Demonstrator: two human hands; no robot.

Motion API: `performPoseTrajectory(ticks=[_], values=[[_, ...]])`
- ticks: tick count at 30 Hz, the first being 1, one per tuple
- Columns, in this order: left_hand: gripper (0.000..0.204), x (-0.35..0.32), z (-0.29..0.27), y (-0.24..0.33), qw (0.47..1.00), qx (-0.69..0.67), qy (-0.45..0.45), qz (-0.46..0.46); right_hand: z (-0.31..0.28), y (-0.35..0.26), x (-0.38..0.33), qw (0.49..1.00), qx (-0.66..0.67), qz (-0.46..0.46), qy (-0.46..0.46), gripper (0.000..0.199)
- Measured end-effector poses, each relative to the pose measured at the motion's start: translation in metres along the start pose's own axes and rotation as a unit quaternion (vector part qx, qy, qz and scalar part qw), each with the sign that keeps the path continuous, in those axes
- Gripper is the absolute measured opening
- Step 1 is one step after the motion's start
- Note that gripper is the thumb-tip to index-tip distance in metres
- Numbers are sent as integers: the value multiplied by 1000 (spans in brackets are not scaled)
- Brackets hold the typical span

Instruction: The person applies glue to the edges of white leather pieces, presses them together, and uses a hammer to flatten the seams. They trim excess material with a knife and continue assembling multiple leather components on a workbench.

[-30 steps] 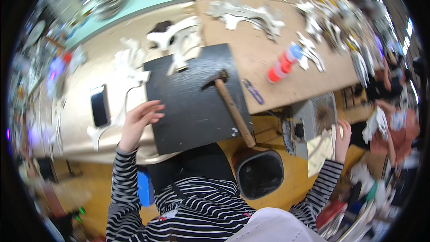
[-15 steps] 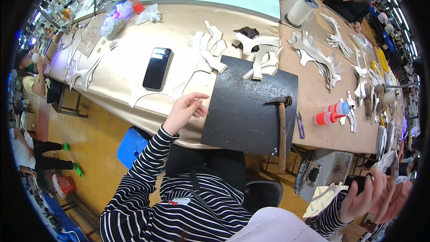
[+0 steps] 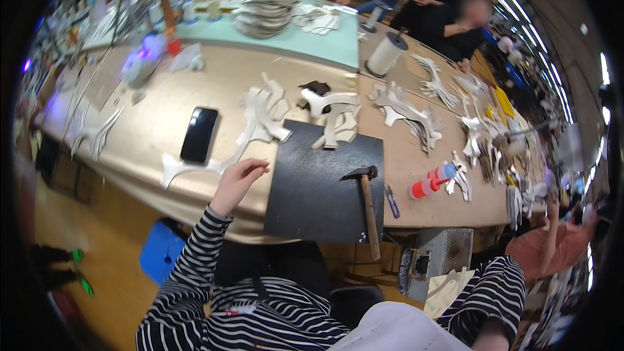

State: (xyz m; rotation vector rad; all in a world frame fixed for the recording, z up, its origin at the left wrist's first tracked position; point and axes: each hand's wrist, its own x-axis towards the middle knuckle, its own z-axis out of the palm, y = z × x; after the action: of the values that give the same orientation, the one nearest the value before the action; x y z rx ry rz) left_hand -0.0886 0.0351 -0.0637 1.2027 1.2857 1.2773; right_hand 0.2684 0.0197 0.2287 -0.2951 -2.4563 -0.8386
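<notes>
Above the table's front edge, beside a dark cutting mat point(image 3: 312, 201), hangs my left hand point(image 3: 239, 185). Its fingers are loosely bent, and I see nothing between them. At the lower right edge, a little skin of my right hand point(image 3: 491, 338) shows past the striped cuff, its fingers out of the picture. A hammer point(image 3: 370, 211) with a wooden handle lies on the mat's right side, its handle end past the front edge. White, branching cut pieces point(image 3: 257, 120) lie beyond my left hand. A black phone point(image 3: 200, 135) rests to their left.
Right of the mat are a small purple-handled cutter point(image 3: 392, 201) and a red bottle point(image 3: 426, 187). More white pieces point(image 3: 409, 117) and a thread spool point(image 3: 387, 54) lie farther back. A blue stool point(image 3: 162, 250) stands at lower left. Other people sit across the table.
My head view has swung, so the table shifts left in the picture. My right hand has dropped from the right side almost out of view. My left hand stays near the mat's left edge.
</notes>
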Motion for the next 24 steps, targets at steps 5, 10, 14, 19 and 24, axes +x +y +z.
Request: performPoseTrajectory(ticks=[5, 10, 14, 19, 24], values=[[25, -14, 1, 7, 997, 71, -19, 16, 2, 6, -4, 1000, 14, 18, -10, 27], [24, -38, -19, 10, 997, 71, 36, 9, 10, 17, -16, 999, 14, 42, -30, 29], [21, -50, -55, -12, 960, 231, 161, 6, 8, 21, -22, 997, 24, 63, -41, 30], [43, -37, -92, -49, 895, 425, 103, 93, -1, 25, -19, 995, 29, 87, -42, 31], [70, -16, -99, -73, 831, 541, 71, 105, -16, 27, -8, 993, 12, 117, -2, 33]])
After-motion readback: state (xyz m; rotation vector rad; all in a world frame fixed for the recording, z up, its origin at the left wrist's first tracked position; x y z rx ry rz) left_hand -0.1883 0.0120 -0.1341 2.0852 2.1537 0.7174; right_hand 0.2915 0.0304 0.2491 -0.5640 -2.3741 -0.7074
